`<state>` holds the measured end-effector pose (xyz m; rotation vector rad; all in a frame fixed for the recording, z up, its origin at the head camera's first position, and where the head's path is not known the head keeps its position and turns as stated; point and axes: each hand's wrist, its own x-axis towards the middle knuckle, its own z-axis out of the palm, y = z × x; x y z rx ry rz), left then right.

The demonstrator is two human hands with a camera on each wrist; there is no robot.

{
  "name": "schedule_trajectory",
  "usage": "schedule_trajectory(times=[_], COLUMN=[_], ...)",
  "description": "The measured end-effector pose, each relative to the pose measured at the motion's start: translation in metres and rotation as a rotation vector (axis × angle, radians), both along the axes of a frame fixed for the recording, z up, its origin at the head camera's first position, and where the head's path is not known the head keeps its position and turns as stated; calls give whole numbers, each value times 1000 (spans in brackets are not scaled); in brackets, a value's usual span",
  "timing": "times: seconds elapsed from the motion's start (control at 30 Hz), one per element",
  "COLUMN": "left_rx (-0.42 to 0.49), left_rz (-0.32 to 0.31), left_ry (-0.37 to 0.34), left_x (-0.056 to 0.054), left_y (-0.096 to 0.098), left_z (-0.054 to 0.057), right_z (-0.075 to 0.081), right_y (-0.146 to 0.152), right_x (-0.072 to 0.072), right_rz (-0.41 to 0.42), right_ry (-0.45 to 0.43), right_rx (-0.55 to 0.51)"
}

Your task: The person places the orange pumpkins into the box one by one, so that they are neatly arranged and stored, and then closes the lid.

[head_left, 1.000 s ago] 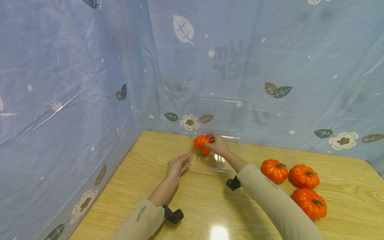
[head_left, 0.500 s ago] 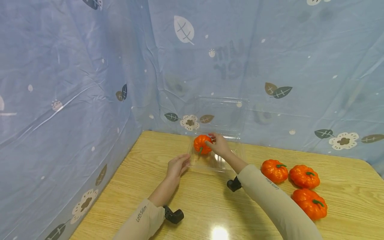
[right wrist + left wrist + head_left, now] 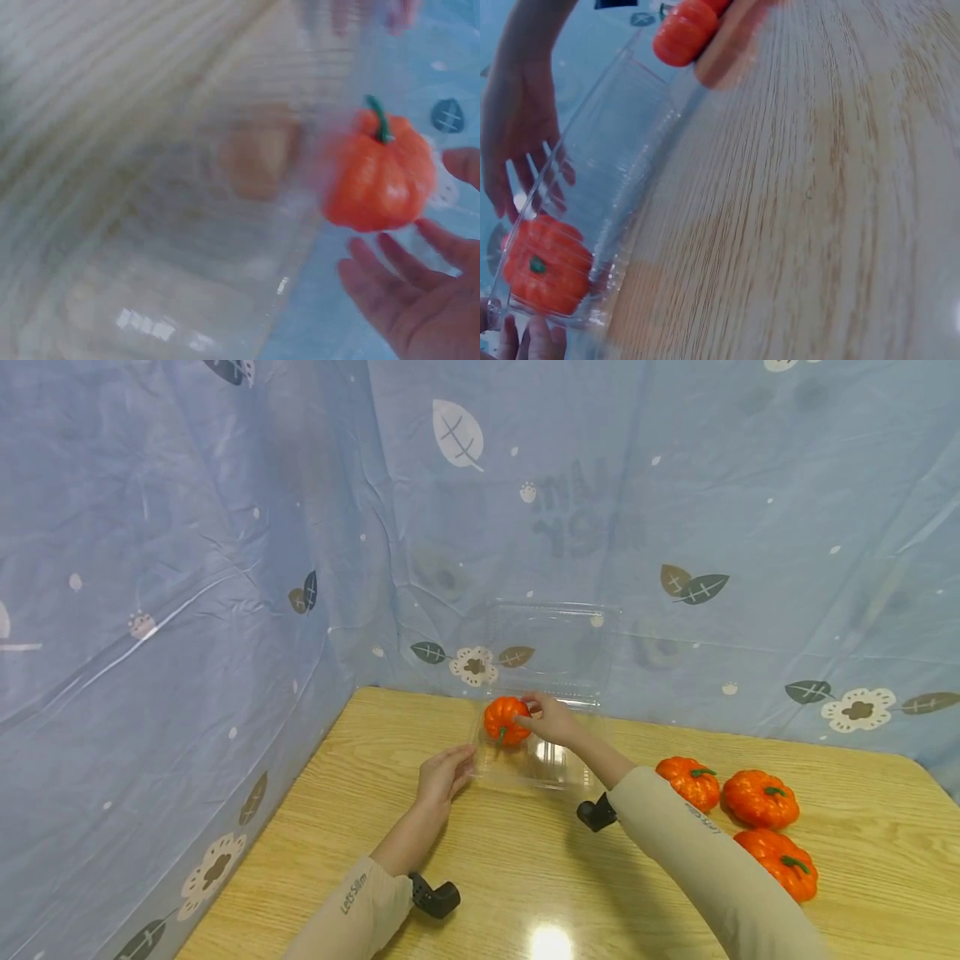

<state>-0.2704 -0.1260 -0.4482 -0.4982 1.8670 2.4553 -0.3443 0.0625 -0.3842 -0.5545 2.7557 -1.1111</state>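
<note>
A small orange toy pumpkin (image 3: 501,718) with a green stem sits in the left part of a clear plastic clamshell container (image 3: 553,758), whose lid (image 3: 551,643) stands raised at the back. Beside the pumpkin is my right hand (image 3: 551,724). In the right wrist view its spread fingers lie just off the pumpkin (image 3: 386,180), without gripping it. My left hand (image 3: 442,774) pinches the container's left edge near the front; in the left wrist view its fingertips (image 3: 536,337) show at the rim, close to the pumpkin (image 3: 547,262).
Three more orange pumpkins stand on the wooden table (image 3: 510,868) at the right: one at the back left (image 3: 688,781), one behind right (image 3: 761,799), one in front (image 3: 780,864). My right sleeve (image 3: 697,852) passes close by them. A blue patterned cloth (image 3: 637,510) hangs behind the table.
The pumpkin in the container has turned slightly, its stem shifting right. My right hand and forearm have moved a little to the right. My left hand stays in place.
</note>
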Motion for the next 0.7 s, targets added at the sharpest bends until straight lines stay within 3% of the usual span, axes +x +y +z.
schedule_trajectory(times=[0.17, 0.53, 0.7], left_rx=[11, 11, -5], left_rz=[16, -6, -17], left_ry=[0, -3, 4], left_x=[0, 0, 2], left_y=[2, 1, 1], left_z=[1, 0, 1], right_z=[15, 20, 37], right_y=[9, 17, 25], right_x=[5, 8, 13], right_rz=[64, 94, 186], right_ry=[-82, -97, -282], right_rx=[77, 143, 143])
